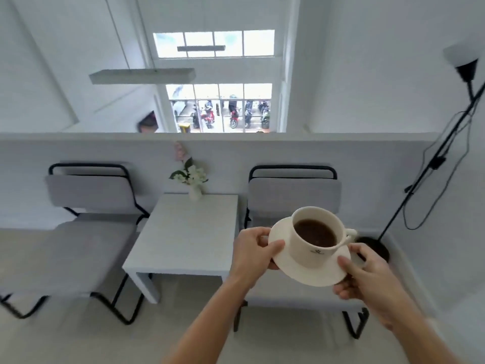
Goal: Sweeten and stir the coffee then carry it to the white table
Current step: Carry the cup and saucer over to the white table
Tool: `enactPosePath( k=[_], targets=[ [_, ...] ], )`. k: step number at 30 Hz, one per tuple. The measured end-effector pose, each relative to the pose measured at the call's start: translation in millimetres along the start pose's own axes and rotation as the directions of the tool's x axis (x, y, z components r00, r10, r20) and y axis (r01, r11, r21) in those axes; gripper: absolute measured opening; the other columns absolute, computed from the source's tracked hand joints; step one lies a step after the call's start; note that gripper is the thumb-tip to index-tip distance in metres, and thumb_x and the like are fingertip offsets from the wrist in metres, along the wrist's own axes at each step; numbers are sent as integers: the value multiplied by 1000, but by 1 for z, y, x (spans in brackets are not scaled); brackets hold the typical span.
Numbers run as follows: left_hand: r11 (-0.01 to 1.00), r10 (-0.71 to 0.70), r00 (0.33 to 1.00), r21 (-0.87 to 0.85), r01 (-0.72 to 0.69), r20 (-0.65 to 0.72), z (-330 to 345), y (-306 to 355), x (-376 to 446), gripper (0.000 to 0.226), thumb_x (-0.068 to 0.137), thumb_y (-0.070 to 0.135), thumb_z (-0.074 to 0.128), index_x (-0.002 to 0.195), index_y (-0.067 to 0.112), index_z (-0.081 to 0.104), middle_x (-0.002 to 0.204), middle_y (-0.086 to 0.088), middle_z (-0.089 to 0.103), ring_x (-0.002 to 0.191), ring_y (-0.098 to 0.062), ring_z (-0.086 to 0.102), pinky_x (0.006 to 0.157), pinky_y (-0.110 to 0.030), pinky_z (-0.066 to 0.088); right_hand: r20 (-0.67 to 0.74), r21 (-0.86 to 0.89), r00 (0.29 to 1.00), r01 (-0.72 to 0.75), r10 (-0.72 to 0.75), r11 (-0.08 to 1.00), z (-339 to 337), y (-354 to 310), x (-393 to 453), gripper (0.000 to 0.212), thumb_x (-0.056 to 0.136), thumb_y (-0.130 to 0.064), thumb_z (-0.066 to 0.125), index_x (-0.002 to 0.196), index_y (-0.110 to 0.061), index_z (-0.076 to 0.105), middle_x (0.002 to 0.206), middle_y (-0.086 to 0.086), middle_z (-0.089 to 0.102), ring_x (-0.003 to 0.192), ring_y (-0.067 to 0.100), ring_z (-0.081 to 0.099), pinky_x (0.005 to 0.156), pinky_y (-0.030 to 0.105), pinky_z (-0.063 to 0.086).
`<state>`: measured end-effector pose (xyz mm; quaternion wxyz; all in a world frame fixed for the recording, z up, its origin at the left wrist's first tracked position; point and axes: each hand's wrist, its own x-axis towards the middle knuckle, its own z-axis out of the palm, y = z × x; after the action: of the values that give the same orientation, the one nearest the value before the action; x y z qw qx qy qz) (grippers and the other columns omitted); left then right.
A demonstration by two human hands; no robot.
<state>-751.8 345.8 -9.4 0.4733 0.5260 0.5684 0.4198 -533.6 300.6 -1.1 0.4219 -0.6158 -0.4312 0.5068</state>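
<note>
Both hands gripping saucer (312, 269) rim: left hand (253, 254) at left edge, right hand (367, 274) at right; coffee cup (316, 236) upright on saucer; white table (183, 232) just left of left hand

The saucer (312, 269) hides the fingers of both hands beneath it, and the cup (316, 236) covers its middle. The cup's small logo is unreadable, perhaps a crest. Both forearms run off the bottom edge.
</note>
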Motion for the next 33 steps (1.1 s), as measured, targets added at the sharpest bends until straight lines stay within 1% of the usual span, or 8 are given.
enactPosePath(
  k=[2,8,15,17,21,25,29,33],
  targets=[
    [1000,-29,996,-11,28,-81,-36,-12,4,27,87,13,75,113,8,71,82,0,70,76,-16,73,56,-25,63,81,-17,997,-2,4,1000,37,-5,22,18,102,-5,49,120,-3,48,58,22,63,39,24,60,36,28,52],
    [992,-128,944,-19,128,-305,-123,-54,40,27,85,12,76,111,8,73,74,-5,70,67,-18,73,61,-38,66,291,-91,957,9,18,996,139,-9,98,16,103,-9,48,119,-8,48,55,19,66,42,25,61,39,29,53],
    [971,-239,857,-95,221,-456,-197,-95,107,35,84,9,77,118,8,72,80,-18,70,71,-22,73,56,-33,63,421,-127,906,16,39,992,243,-16,185,7,103,-8,46,109,-12,47,56,19,65,41,24,60,41,32,54],
    [967,-254,838,-102,234,-483,-217,-102,128,34,84,7,76,118,8,72,77,-16,68,65,-17,71,50,-26,60,440,-126,896,7,50,992,268,-17,210,7,103,-7,46,107,-13,47,53,16,65,41,25,60,40,32,53],
    [962,-266,828,-84,259,-494,-252,-120,169,36,86,5,75,121,8,70,79,-17,67,56,-4,69,47,-16,54,468,-158,881,6,70,987,313,-13,257,8,103,-8,46,109,-14,47,51,11,66,43,25,62,43,31,54],
    [944,-326,834,-105,313,-444,-283,-146,207,38,90,3,70,127,8,67,81,-15,64,60,-6,67,49,-17,55,468,-182,879,-9,95,983,351,-5,291,9,103,-9,46,108,-18,45,55,11,67,44,25,63,45,32,56],
    [923,-380,854,-90,373,-355,-313,-182,249,39,91,2,68,129,11,66,82,-10,65,72,-15,68,56,-28,63,416,-226,899,-46,139,973,388,11,319,10,103,-9,46,108,-18,43,50,8,67,42,23,63,44,31,55],
    [917,-393,877,-49,395,-279,-340,-226,293,40,90,4,69,128,13,66,91,-18,68,77,-24,72,65,-44,66,326,-251,925,-116,197,961,425,32,344,10,103,-11,46,110,-17,44,50,8,67,43,24,63,46,34,57]
  ],
)
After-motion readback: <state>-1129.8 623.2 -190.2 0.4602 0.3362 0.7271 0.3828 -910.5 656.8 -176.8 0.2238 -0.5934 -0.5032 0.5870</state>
